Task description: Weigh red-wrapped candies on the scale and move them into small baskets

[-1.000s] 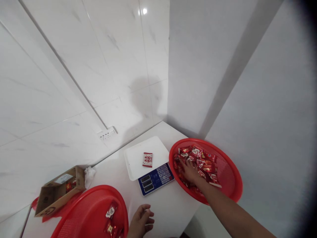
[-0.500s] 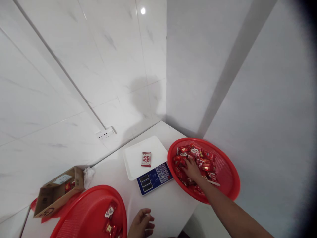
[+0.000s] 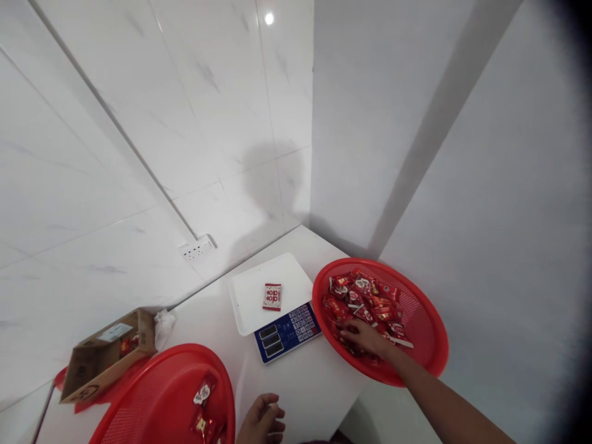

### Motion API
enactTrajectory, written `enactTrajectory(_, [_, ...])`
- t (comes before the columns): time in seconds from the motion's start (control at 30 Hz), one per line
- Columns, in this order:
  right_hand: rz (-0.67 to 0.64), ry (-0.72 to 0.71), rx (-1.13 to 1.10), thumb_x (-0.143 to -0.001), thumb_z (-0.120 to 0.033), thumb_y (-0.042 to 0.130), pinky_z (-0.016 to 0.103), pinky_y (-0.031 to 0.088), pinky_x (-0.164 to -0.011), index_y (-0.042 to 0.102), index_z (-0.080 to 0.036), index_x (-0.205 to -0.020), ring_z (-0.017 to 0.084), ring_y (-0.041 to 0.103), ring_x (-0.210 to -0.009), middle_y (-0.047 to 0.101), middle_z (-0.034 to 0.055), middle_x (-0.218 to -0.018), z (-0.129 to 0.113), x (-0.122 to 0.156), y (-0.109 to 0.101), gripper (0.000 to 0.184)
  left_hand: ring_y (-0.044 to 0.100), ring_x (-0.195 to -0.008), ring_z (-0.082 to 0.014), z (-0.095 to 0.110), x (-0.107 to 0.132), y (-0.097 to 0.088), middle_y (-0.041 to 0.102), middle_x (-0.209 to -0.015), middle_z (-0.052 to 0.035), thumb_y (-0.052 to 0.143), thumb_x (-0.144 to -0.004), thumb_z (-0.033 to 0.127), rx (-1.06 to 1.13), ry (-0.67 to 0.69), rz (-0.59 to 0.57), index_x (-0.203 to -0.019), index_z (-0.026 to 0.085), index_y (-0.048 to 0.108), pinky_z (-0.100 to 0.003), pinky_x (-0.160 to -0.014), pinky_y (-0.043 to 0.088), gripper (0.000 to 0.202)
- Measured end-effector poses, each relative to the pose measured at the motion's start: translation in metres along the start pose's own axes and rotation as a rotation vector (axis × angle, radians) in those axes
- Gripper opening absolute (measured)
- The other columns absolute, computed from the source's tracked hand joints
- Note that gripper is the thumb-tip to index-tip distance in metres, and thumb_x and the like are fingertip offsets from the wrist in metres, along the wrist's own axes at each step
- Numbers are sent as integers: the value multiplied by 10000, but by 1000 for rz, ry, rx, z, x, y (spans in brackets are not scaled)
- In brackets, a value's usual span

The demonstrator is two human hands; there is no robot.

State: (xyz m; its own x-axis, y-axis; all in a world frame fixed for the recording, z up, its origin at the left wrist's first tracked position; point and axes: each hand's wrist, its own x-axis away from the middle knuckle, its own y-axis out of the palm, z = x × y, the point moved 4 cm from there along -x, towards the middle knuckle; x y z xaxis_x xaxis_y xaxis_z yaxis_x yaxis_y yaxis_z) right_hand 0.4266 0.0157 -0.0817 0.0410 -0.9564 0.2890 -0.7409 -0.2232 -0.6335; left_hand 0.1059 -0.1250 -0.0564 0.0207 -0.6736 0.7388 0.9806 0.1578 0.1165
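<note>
My right hand (image 3: 365, 338) reaches into the right red basket (image 3: 428, 327), low among the red wrapped sweets (image 3: 363, 299). Its fingers are bent together against the packets near the basket's left side; whatever lies between them is hidden. By the front edge of the table, my left hand (image 3: 263, 420) is held with its fingers loosely curled and apart, nothing in it. To its left is another red basket (image 3: 152, 394), cut off by the frame, with a few red packets (image 3: 203, 391) inside. A single white-and-red packet (image 3: 272, 297) lies on the white pan of the digital scale (image 3: 289, 333).
A cardboard box (image 3: 111, 354) with some red packets in it stands at the left, beside crumpled white plastic (image 3: 164, 327). The white table (image 3: 296, 388) fits into a corner between two walls. A socket strip (image 3: 198, 248) is fixed to the tiled wall.
My right hand has drawn back toward me within the basket, and packets that it covered now show. My left hand has hardly moved.
</note>
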Motion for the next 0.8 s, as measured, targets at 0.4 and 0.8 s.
enactTrajectory(0.4, [231,152,-576,-721,-391,551,290,505,-630,433,-229,-1025,193,617,-779,620,58,-963,-4,9,-31,365,553,-600,-114,9,-1,11,589,-714,8,695,-540,421,-44,-18,-64,-853,194,528,-248,-583,406,421])
enactTrajectory(0.8, [76,141,-884,-630,-360,701,341,545,-712,544,-250,-980,230,639,-841,660,41,-942,-50,5,-10,399,543,-633,-114,14,13,18,583,-761,-15,628,-607,356,-47,23,-43,-882,173,525,-244,-594,386,346])
